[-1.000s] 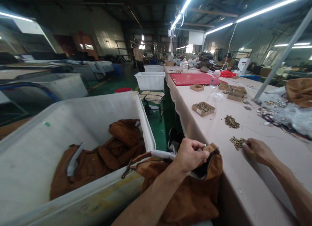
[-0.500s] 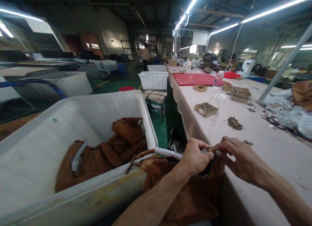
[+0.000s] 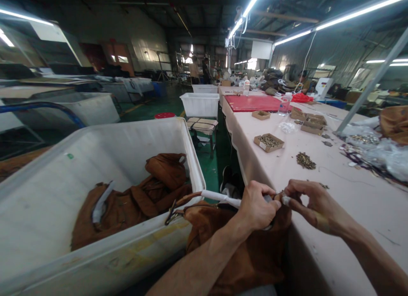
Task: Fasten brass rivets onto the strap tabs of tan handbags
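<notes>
A brown suede-like bag [image 3: 204,223] rests below my arms, between the white bin and the table. Its handle [image 3: 219,197] is wrapped in white and runs in under my left hand [image 3: 259,206], whose thumb and fingers are closed on the bag's upper edge near the handle end. Right beside it, my right hand [image 3: 309,204] has its thumb and index finger pinched at the same spot. White wrapping covers the tip of the right thumb. Whatever small piece is between those fingertips is too hidden to name.
At left, a large white bin [image 3: 140,130] holds several brown bags [image 3: 127,204]. On the covered table [image 3: 344,211] lie a pile of small metal fittings [image 3: 306,160], a cardboard tray of fittings [image 3: 269,142], a plastic bottle [image 3: 284,104] and a red sheet [image 3: 251,103]. A metal post [image 3: 369,81] rises at right.
My right hand's fingers have lifted and parted somewhat, showing the wrapped thumb more. My left hand stays at the bag's edge. In the background, a second dark figure now shows.
</notes>
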`<action>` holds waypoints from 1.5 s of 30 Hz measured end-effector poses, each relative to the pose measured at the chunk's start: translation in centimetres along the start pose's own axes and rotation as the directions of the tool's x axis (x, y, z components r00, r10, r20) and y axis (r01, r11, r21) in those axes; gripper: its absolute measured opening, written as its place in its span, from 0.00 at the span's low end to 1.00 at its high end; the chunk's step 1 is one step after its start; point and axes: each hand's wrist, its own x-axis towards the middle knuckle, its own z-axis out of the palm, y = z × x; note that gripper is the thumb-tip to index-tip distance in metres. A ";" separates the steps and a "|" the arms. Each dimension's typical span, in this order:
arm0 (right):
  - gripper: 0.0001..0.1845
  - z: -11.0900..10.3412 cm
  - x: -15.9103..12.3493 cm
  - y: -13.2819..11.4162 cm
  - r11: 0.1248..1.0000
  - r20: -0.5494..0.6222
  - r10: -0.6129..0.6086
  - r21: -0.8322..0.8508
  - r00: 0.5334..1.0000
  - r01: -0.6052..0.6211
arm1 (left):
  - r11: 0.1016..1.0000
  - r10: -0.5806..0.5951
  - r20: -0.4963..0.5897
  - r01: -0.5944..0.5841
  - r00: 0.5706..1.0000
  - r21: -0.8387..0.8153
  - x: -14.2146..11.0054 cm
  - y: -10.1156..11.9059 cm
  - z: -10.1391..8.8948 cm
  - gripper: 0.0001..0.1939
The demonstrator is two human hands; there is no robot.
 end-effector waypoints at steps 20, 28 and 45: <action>0.11 -0.4 0.4 2.3 0.956 0.142 0.106 0.259 0.984 -0.140 | 0.976 0.070 0.083 -0.085 0.994 0.199 -0.3 1.0 -0.2 0.06; 0.13 0.8 0.3 3.3 0.756 0.217 0.210 0.582 0.953 -0.299 | 0.996 -0.080 0.035 0.079 0.996 0.027 0.4 -1.1 0.7 0.14; 0.19 1.8 0.8 2.1 0.715 0.238 0.251 0.608 0.938 -0.345 | 0.985 0.040 -0.012 -0.037 0.999 0.167 -0.3 -0.2 0.3 0.12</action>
